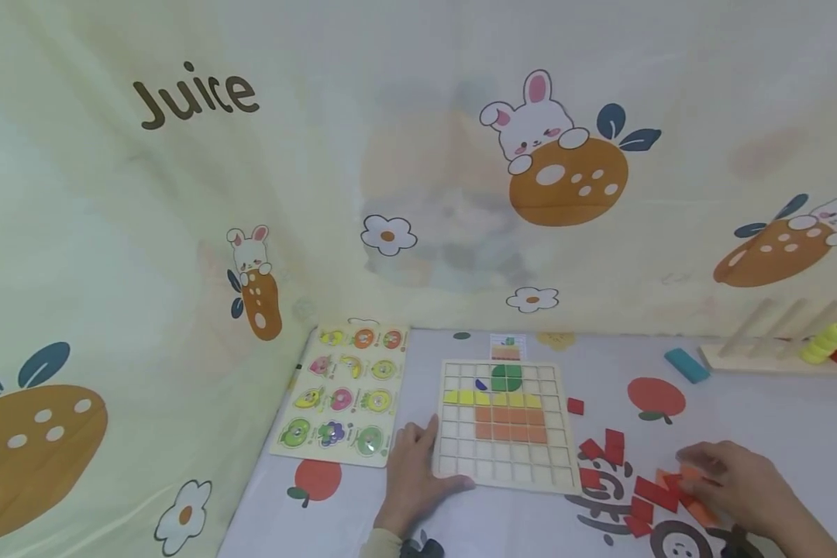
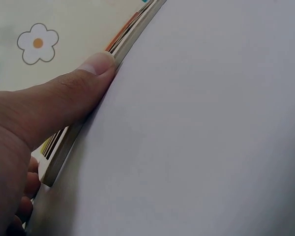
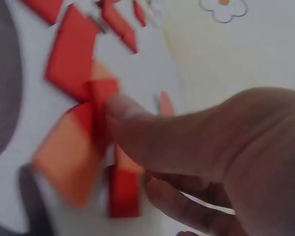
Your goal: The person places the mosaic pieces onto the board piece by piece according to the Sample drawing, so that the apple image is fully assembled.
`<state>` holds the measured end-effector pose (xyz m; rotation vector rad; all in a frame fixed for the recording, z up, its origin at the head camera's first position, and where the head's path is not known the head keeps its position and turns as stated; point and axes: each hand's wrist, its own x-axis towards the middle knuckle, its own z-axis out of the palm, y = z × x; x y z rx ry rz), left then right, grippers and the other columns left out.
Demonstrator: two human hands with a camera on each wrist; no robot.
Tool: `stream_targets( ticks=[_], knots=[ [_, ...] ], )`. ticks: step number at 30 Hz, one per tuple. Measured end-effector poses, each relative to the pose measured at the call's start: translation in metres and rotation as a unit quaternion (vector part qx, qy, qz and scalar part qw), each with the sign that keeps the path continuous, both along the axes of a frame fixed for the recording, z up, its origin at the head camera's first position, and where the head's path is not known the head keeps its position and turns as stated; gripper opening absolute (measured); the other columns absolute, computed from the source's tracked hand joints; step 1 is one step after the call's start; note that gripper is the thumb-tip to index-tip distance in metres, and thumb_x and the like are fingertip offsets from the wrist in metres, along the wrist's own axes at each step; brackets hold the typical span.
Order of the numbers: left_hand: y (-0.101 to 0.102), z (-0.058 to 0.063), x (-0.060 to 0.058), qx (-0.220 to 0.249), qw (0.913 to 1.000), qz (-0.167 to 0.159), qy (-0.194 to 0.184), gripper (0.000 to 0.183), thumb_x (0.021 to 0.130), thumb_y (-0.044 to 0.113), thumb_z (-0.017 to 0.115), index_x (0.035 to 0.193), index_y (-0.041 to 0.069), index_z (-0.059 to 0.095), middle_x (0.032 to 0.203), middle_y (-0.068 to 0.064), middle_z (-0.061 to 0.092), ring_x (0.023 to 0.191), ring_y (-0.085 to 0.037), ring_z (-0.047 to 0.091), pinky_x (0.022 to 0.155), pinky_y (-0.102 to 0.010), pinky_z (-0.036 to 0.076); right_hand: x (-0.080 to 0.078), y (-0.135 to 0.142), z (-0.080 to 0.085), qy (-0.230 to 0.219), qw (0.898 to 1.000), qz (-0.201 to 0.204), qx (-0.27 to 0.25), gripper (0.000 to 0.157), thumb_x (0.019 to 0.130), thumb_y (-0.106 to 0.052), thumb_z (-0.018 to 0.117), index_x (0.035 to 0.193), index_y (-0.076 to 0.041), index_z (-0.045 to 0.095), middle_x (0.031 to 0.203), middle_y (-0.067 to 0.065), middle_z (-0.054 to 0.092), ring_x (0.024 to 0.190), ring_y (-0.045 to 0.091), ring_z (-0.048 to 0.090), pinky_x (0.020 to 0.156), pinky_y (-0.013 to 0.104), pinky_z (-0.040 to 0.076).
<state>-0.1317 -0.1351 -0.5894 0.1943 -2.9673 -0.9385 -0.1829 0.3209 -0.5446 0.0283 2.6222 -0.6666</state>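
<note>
A cream grid board point(image 1: 505, 469) lies flat, its cells partly filled with yellow, orange, green and blue tiles. At its near left corner is my left hand point(image 1: 416, 474), fingers along the left side and thumb on the near edge. The thumb point(image 2: 91, 73) presses against the board's edge in the left wrist view. My right hand point(image 1: 735, 484) is over a loose pile of red tiles point(image 1: 656, 494) and orange tiles point(image 1: 699, 510). In the blurred right wrist view its thumb touches a red tile point(image 3: 102, 91); I cannot tell whether the fingers pinch it.
A fruit puzzle board point(image 1: 342, 391) stands left of the grid board, a small picture card point(image 1: 508, 347) behind it. More red tiles point(image 1: 614, 446) lie scattered to its right. Farther right are a teal block point(image 1: 687, 365) and a wooden peg rack point(image 1: 746, 358) with yellow and red pieces.
</note>
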Motion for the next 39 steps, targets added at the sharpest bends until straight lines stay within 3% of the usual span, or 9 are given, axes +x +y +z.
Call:
stream_targets(
  ticks=[11, 16, 19, 24, 29, 31, 34, 39],
  knots=[
    [-0.002, -0.001, 0.001, 0.004, 1.0, -0.008, 0.003, 0.125, 0.059, 0.071, 0.093, 0.161, 0.019, 0.047, 0.098, 0.009, 0.037, 0.09, -0.007, 0.031, 0.074, -0.024, 0.03, 0.001, -0.002, -0.01, -0.002, 1.0, -0.007, -0.013, 0.059, 0.083, -0.041, 0.09, 0.116, 0.003, 0.07, 0.101, 0.016, 0.074, 0.084, 0.019, 0.064, 0.076, 0.045, 0.063],
    [-0.002, 0.0, 0.001, 0.001, 1.0, -0.006, 0.006, 0.124, 0.059, 0.07, 0.094, 0.161, 0.019, 0.047, 0.098, 0.009, 0.037, 0.09, -0.007, 0.031, 0.073, -0.023, 0.03, -0.001, -0.006, -0.015, 0.024, 0.999, -0.012, -0.019, 0.053, 0.088, -0.034, 0.087, 0.118, 0.005, 0.067, 0.094, 0.008, 0.073, 0.08, 0.017, 0.061, 0.073, 0.041, 0.061],
    [-0.002, 0.0, 0.0, -0.004, 0.9999, -0.007, 0.01, 0.124, 0.059, 0.07, 0.093, 0.161, 0.019, 0.047, 0.098, 0.009, 0.037, 0.09, -0.007, 0.031, 0.074, -0.023, 0.03, -0.002, -0.007, -0.018, 0.043, 0.999, -0.019, -0.025, 0.052, 0.091, -0.03, 0.085, 0.122, 0.006, 0.064, 0.095, 0.01, 0.072, 0.08, 0.017, 0.061, 0.073, 0.041, 0.062],
    [-0.001, 0.001, 0.001, -0.004, 1.0, -0.008, 0.005, 0.124, 0.059, 0.07, 0.094, 0.161, 0.018, 0.047, 0.098, 0.009, 0.037, 0.09, -0.007, 0.031, 0.074, -0.023, 0.03, -0.003, -0.003, -0.019, 0.043, 0.998, -0.037, -0.028, 0.07, 0.09, -0.043, 0.084, 0.131, 0.008, 0.057, 0.102, 0.019, 0.071, 0.083, 0.02, 0.063, 0.073, 0.042, 0.062],
    [0.0, 0.002, 0.002, -0.005, 0.9999, -0.007, 0.006, 0.124, 0.058, 0.07, 0.093, 0.161, 0.017, 0.048, 0.098, 0.009, 0.038, 0.089, -0.007, 0.032, 0.073, -0.023, 0.031, 0.002, -0.001, -0.017, 0.017, 0.999, -0.028, -0.022, 0.097, 0.073, -0.069, 0.087, 0.129, 0.006, 0.062, 0.108, 0.024, 0.07, 0.086, 0.021, 0.064, 0.073, 0.042, 0.063],
    [0.0, 0.003, 0.002, -0.004, 1.0, -0.006, 0.006, 0.124, 0.058, 0.07, 0.094, 0.161, 0.017, 0.047, 0.099, 0.009, 0.039, 0.089, -0.007, 0.032, 0.073, -0.023, 0.031, 0.003, -0.003, -0.017, 0.026, 0.999, -0.019, -0.021, 0.093, 0.071, -0.068, 0.088, 0.125, 0.004, 0.066, 0.11, 0.025, 0.071, 0.087, 0.022, 0.066, 0.074, 0.044, 0.063],
    [-0.001, 0.004, 0.001, -0.003, 1.0, -0.007, 0.002, 0.124, 0.059, 0.07, 0.093, 0.161, 0.018, 0.047, 0.099, 0.009, 0.039, 0.09, -0.007, 0.032, 0.074, -0.023, 0.031, 0.006, -0.009, -0.015, 0.043, 0.999, -0.01, -0.023, 0.075, 0.075, -0.056, 0.091, 0.117, 0.003, 0.07, 0.105, 0.021, 0.073, 0.085, 0.021, 0.066, 0.074, 0.045, 0.064],
    [0.0, 0.003, 0.001, -0.002, 1.0, -0.008, 0.001, 0.123, 0.06, 0.069, 0.093, 0.162, 0.018, 0.046, 0.1, 0.008, 0.039, 0.09, -0.007, 0.032, 0.074, -0.023, 0.031, 0.005, -0.016, -0.009, 0.026, 1.0, -0.003, -0.017, 0.057, 0.08, -0.04, 0.092, 0.114, 0.001, 0.071, 0.103, 0.015, 0.072, 0.086, 0.02, 0.063, 0.078, 0.048, 0.063]
  ],
)
